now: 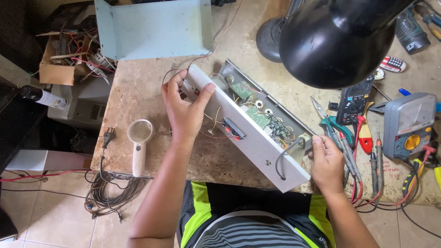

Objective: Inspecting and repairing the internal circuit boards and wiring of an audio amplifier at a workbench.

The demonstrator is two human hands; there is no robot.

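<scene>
Chassis (257,142), one, grey, opened, lies diagonally on the worktop (138,96), tilted up on its long edge. Your left hand (183,108) grips its far end; your right hand (327,160) grasps the near end. Risk: if either grip slackens, the tilted case may drop and strain the loose wires (212,120) inside. Count: two green boards, one magnifier (139,143), two meters, one black lamp (340,39).

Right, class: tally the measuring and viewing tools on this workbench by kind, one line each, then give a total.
Digital multimeter: 1
Analog multimeter: 1
Magnifying glass: 1
Desk lamp: 1
Total: 4
</scene>
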